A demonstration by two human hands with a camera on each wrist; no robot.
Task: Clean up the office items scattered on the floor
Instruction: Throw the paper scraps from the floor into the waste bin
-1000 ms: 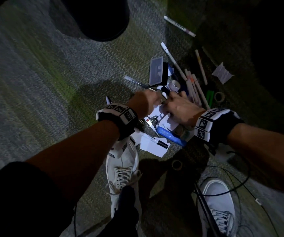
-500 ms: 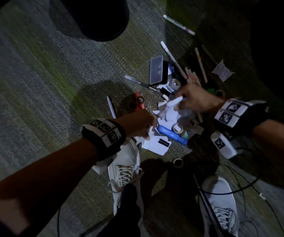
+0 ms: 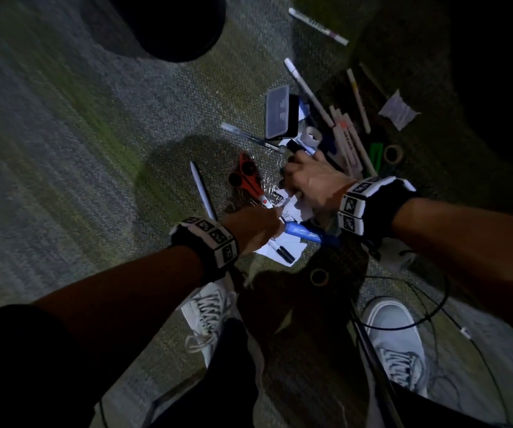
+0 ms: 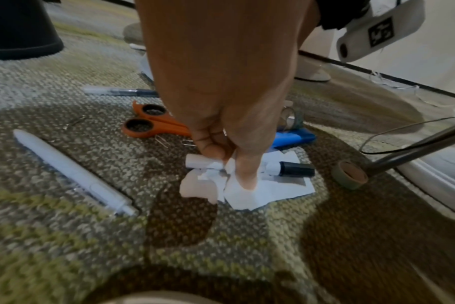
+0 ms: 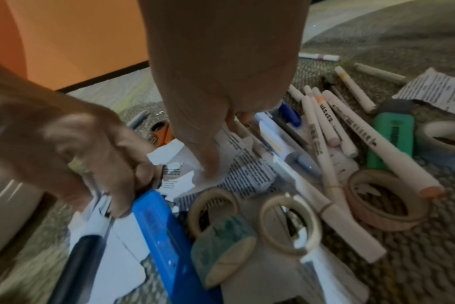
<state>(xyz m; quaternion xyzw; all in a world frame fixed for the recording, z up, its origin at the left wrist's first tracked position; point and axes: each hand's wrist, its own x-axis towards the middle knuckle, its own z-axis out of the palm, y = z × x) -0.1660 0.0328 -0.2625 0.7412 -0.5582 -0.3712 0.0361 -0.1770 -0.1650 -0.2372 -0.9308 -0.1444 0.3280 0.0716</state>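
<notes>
Two hands press torn paper scraps beside one orange scissors.

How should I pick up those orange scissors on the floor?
Take the scissors by the two handle loops, coming straight down from above. They lie flat on the carpet with the loops in the open, pointing away from the paper scraps, while the blade end is hidden behind the left hand.
</notes>
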